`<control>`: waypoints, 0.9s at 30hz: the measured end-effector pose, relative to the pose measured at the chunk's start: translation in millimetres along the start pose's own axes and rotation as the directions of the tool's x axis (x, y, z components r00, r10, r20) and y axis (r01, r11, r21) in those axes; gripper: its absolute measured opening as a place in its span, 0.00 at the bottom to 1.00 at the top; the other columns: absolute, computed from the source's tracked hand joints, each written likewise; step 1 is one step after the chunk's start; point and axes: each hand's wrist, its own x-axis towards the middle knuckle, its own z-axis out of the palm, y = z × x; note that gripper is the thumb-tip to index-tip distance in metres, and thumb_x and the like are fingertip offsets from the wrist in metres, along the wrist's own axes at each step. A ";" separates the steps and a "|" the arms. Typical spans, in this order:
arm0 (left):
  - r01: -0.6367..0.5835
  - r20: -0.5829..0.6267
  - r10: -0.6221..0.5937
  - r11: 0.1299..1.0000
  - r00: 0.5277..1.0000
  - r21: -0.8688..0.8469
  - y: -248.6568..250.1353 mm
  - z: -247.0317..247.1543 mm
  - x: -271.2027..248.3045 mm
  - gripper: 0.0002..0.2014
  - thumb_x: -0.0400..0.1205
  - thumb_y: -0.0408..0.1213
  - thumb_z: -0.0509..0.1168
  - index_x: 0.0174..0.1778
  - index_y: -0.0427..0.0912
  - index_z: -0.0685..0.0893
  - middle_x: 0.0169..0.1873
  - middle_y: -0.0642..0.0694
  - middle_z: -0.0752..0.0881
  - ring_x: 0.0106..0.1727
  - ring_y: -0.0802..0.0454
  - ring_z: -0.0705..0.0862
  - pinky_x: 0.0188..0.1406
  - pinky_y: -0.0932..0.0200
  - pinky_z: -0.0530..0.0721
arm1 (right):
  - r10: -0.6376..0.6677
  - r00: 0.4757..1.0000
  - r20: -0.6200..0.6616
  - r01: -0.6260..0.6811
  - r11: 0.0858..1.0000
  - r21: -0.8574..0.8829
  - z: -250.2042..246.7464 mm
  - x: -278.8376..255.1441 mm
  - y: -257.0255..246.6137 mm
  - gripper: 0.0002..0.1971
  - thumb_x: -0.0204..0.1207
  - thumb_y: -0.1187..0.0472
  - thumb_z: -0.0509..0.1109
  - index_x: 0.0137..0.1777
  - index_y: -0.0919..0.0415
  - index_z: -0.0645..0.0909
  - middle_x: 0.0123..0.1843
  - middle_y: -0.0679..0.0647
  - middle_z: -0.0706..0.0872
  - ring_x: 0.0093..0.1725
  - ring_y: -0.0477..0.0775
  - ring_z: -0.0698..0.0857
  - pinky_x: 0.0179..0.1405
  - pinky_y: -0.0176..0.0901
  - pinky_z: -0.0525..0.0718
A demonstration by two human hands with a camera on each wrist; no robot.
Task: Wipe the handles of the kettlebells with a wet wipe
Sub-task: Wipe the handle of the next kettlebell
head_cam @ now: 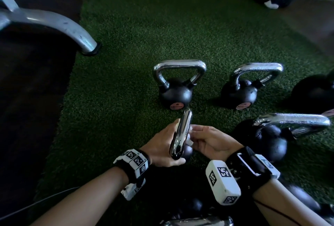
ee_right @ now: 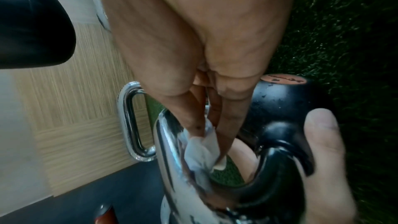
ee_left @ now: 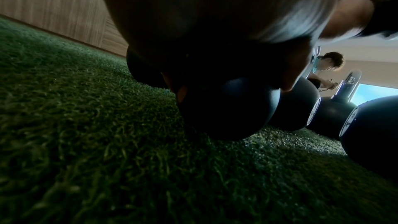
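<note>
Kettlebell (head_cam: 186, 151) on green turf (head_cam: 126, 44), between both hands, mostly hidden beneath them. Chrome handle (head_cam: 180, 133) seen edge-on from head view; long axis runs away from person toward upright kettlebell behind (head_cam: 176, 93). Left hand (head_cam: 162, 146) cups handle's left side, thumb on near end, fingers curled around. Right hand (head_cam: 211, 142) pinches white wet wipe (ee_right: 202, 149) against handle's inner side, fingers (ee_right: 193, 122) together, pushed through loop. Other kettlebells (head_cam: 240, 93) upright at right.

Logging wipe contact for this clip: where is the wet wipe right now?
The wet wipe is in the right hand, pressed against the chrome handle of the nearest kettlebell, which the left hand steadies, low in the head view's centre.
</note>
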 end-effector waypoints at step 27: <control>-0.166 -0.112 0.165 0.986 0.980 -0.003 6.8 4.7 -3.9 0.58 0.68 0.48 0.84 0.88 0.38 0.58 0.81 0.46 0.67 0.84 0.51 0.67 0.88 0.57 0.62 | -0.553 0.587 -0.591 0.096 0.773 -0.628 16.4 21.2 15.1 0.07 0.69 0.65 0.83 0.36 0.55 0.88 0.35 0.51 0.93 0.37 0.55 0.94 0.44 0.55 0.95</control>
